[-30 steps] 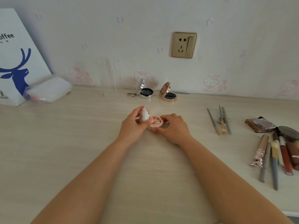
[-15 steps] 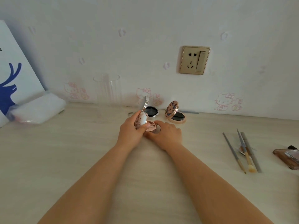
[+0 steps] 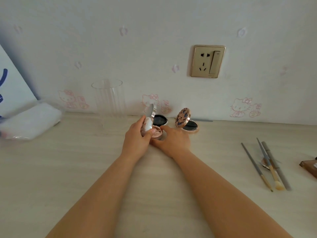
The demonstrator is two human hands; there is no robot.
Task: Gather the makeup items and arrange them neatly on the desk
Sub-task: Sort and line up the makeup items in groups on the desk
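Pale wood desk (image 3: 51, 177) up front, both forearms stretched across it. Left hand (image 3: 137, 140) grips the pink compact (image 3: 151, 128) by its raised lid, right hand (image 3: 173, 140) pinches its base, low over the desk. Brushes (image 3: 269, 167) lie well off right. Behind stand two open compacts (image 3: 186, 121) and a clear glass (image 3: 109, 98) by the wall.

A light wooden desk against a white wall

The desk (image 3: 51, 177) is pale wood with soft lines in it, and it meets the wall (image 3: 137, 40) at the back. The wall has little pink cat pictures (image 3: 240, 108) along the bottom (and tiny faint shapes higher up). A gold socket with a switch (image 3: 207, 61) sits on the wall. The light is soft and even.
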